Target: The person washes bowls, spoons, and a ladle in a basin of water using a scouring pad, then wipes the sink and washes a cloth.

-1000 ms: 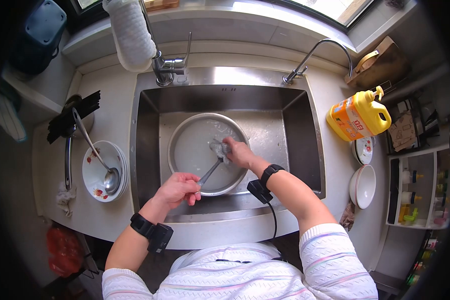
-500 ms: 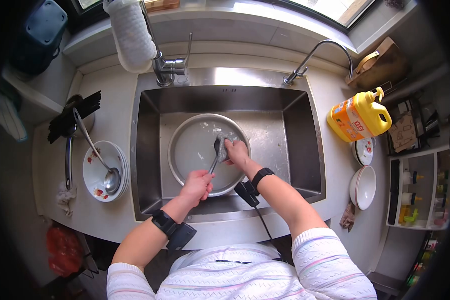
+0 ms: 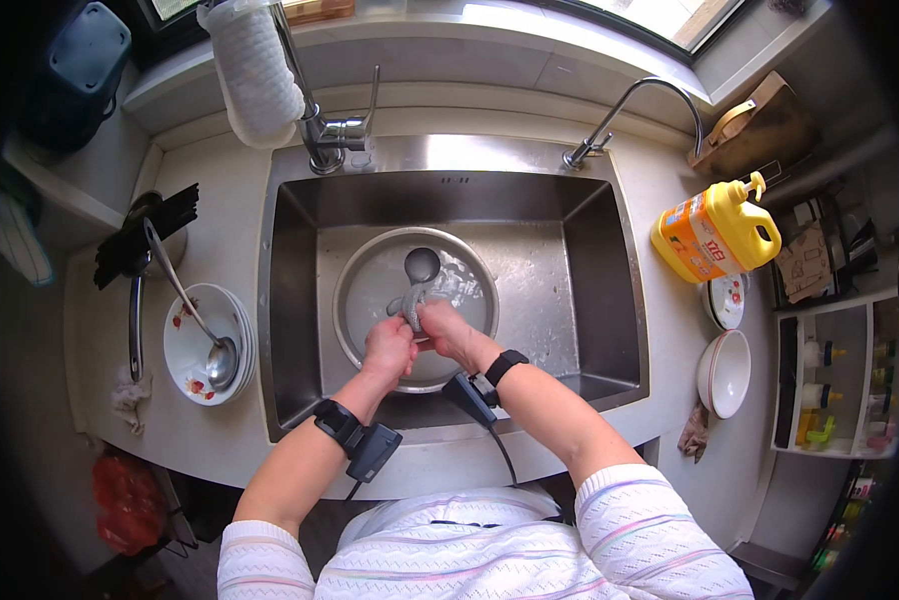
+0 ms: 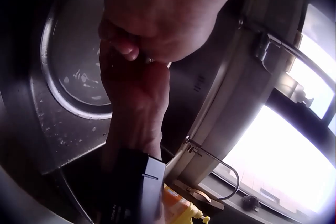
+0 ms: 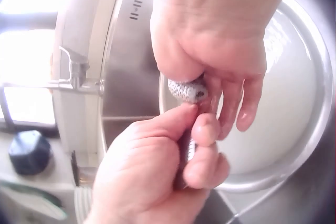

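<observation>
In the head view, a metal ladle (image 3: 423, 266) has its round bowl over the cloudy water in a round metal basin (image 3: 344, 338). My left hand (image 3: 390, 348) grips the lower end of its handle. My right hand (image 3: 447, 327) pinches a grey, silvery scrubbing cloth (image 3: 412, 302) around the handle, just above the left fingers. The right wrist view shows the cloth (image 5: 185, 90) between the right thumb and fingers, with the handle (image 5: 190, 153) emerging in the left hand (image 5: 147, 161). The hands overlap in the left wrist view, hiding the ladle there.
The basin stands in a steel sink (image 3: 535, 265). To the left are stacked bowls (image 3: 185, 345) with another ladle (image 3: 223, 360) in them. A yellow soap bottle (image 3: 710, 235) and a white bowl (image 3: 727, 375) stand right. A faucet (image 3: 325, 140) rises behind.
The ladle's bowl has come out from under the cloth and points away from me. The right hand with the cloth has moved left and down the handle, close to the left hand.
</observation>
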{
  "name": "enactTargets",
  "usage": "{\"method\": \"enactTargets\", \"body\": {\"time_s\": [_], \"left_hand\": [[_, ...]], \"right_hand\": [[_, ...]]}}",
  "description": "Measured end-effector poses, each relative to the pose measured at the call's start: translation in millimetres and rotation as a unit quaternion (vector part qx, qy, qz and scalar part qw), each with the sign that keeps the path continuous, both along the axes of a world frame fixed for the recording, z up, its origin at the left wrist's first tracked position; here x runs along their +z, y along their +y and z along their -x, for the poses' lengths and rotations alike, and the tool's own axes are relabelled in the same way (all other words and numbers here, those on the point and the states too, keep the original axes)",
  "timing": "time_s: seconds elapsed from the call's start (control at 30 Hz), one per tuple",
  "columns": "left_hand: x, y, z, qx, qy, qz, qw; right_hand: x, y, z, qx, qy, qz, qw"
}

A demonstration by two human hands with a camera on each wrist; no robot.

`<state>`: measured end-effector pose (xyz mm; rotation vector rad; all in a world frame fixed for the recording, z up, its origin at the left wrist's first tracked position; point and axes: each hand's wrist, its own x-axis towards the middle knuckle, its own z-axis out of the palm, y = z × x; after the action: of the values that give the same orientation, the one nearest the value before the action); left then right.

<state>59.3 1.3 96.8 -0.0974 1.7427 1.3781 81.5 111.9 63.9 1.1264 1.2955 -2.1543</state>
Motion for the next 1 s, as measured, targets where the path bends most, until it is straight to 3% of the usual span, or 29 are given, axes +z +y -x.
{"method": "enactTargets", "body": {"time_s": [0.03, 0.1, 0.13, 0.17, 0.2, 0.23, 0.3, 0.33, 0.37, 0.4, 0.43, 0.47, 0.5, 0.53, 0.6, 0.63, 0.7, 0.73, 0.8, 0.87, 0.93, 1.0], "left_hand": [[-7, -3, 3, 0.001, -0.001, 0.0, 1.0], [-27, -9, 11, -0.061, 0.034, 0.067, 0.995], [-28, -12, 15, -0.06, 0.034, 0.067, 0.995], [-29, -14, 18, -0.038, 0.013, 0.082, 0.996], [-30, -15, 19, -0.016, -0.008, 0.097, 0.995], [-34, -16, 20, -0.016, -0.009, 0.097, 0.995], [-41, -15, 22, -0.024, -0.046, 0.108, 0.993], [-41, -13, 21, -0.024, -0.046, 0.107, 0.993], [-41, -10, 16, -0.026, -0.04, 0.084, 0.995], [-42, -7, 11, -0.027, -0.034, 0.061, 0.997], [-50, -6, 7, -0.027, -0.035, 0.061, 0.997], [-62, -5, 3, -0.118, 0.089, 0.085, 0.985], [-62, -4, 1, -0.206, 0.211, 0.108, 0.949], [-63, -5, 1, -0.207, 0.211, 0.109, 0.949], [-58, -9, 0, -0.297, 0.322, 0.057, 0.897], [-42, -9, 6, -0.296, 0.321, 0.057, 0.898], [-15, -11, 30, -0.203, 0.01, 0.054, 0.978], [-17, -13, 39, -0.2, 0.009, 0.054, 0.978], [-20, -17, 56, -0.046, 0.014, 0.06, 0.997], [-20, -10, 62, -0.033, -0.001, 0.069, 0.997], [-25, -3, 60, -0.023, -0.015, 0.077, 0.997], [-36, 5, 58, 0.005, 0.041, 0.101, 0.994]], "right_hand": [[2, 1, 0, 0.001, -0.001, 0.0, 1.0], [5, 9, -2, 0.164, -0.003, -0.117, 0.979], [-9, 19, -4, 0.165, -0.003, -0.118, 0.979], [-40, 34, -6, 0.286, 0.017, -0.316, 0.905], [-61, 43, -7, 0.391, 0.035, -0.494, 0.776], [-68, 45, -8, 0.392, 0.035, -0.494, 0.775], [-77, 46, -8, 0.309, 0.029, -0.462, 0.83], [-62, 41, -7, 0.309, 0.029, -0.463, 0.83], [-30, 28, -4, 0.233, 0.04, -0.294, 0.926], [-13, 18, -1, 0.147, 0.05, -0.113, 0.981], [-20, 11, 3, 0.105, 0.036, -0.093, 0.989], [-25, 9, 5, 0.104, 0.037, -0.093, 0.99], [-27, 7, 8, 0.132, 0.016, -0.157, 0.979], [-29, 6, 9, 0.159, -0.005, -0.221, 0.962], [-36, 11, 3, 0.128, 0.022, -0.218, 0.967], [-36, 14, 0, 0.098, 0.048, -0.216, 0.97], [-28, 22, -4, 0.099, 0.063, -0.172, 0.978], [-20, 24, -5, 0.1, 0.079, -0.126, 0.984], [-6, 20, -9, 0.102, 0.09, -0.122, 0.983], [2, 16, -11, 0.184, 0.16, -0.208, 0.947], [12, 7, -8, 0.209, 0.149, -0.26, 0.931], [14, 1, -7, 0.233, 0.137, -0.313, 0.911]]}}
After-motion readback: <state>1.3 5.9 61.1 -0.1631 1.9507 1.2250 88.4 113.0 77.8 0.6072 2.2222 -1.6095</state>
